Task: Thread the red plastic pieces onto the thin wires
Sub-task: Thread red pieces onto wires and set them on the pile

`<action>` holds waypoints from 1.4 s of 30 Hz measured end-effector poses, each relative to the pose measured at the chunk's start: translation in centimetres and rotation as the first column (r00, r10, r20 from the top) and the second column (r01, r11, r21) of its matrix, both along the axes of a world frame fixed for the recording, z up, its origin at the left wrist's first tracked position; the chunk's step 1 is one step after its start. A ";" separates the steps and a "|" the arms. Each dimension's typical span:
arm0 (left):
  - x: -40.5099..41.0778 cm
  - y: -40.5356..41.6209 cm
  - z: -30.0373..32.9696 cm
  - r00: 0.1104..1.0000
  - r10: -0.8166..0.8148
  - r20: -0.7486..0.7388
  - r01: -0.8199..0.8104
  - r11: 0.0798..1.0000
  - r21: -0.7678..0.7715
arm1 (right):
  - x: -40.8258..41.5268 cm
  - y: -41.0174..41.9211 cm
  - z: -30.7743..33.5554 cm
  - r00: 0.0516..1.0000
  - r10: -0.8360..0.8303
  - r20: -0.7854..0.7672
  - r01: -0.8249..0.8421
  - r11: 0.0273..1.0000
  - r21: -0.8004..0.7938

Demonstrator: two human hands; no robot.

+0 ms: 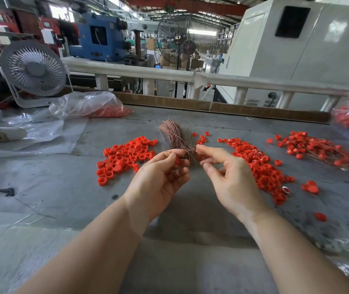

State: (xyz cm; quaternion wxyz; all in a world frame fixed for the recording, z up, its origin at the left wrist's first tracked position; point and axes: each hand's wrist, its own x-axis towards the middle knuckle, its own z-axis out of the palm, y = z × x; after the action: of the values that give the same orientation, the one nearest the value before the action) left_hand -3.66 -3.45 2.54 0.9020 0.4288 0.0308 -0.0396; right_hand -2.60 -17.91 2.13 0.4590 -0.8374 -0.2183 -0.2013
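One bundle of thin copper-coloured wires (pixel 176 135), gripped by left hand (pixel 160 181) alongside red plastic piece (pixel 177 160). Right hand (pixel 231 177) beside it, fingers loosely apart, holding nothing visible. Three loose piles of red plastic ring pieces (pixel 124 155) on grey tabletop (pixel 52 187).

Coppery wire bundle (pixel 174 135) amid scattered red caps (pixel 124 157)
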 end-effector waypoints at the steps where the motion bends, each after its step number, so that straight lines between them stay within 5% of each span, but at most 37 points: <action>1: 0.0 0.0 0.0 1.000 0.002 -0.002 -0.002 1.000 0.000 | 0.0 0.0 0.0 1.000 -0.011 0.011 0.011 1.000 0.008; 22: -0.3 -0.1 0.2 1.000 0.023 0.020 -0.024 0.997 0.067 | 1.3 -1.5 0.2 0.941 -0.316 -0.122 0.335 0.919 0.206; 27: -0.4 -0.3 0.1 0.996 0.045 0.072 -0.058 0.979 0.195 | 0.8 -2.0 0.7 0.858 -0.506 0.085 0.489 0.857 0.162; 30: -0.5 -0.8 -0.1 0.992 0.028 0.124 -0.065 0.948 0.311 | 0.3 -1.2 1.0 0.923 -0.329 0.200 0.307 0.942 0.134; 33: -0.6 -1.0 -0.4 0.987 0.006 0.163 -0.075 0.903 0.423 | -0.2 -0.1 0.9 0.986 -0.078 0.149 0.070 0.996 0.061; 42: -1.1 -1.4 -0.9 0.957 -0.112 0.266 -0.079 0.785 0.615 | -0.5 0.4 1.0 0.983 0.184 -0.012 -0.178 0.962 0.206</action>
State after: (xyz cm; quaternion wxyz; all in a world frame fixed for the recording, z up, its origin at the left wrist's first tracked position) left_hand -4.71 -4.86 1.65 0.7054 0.7021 -0.0935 0.0277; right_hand -3.11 -17.56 3.14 0.5622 -0.7655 -0.2648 -0.1666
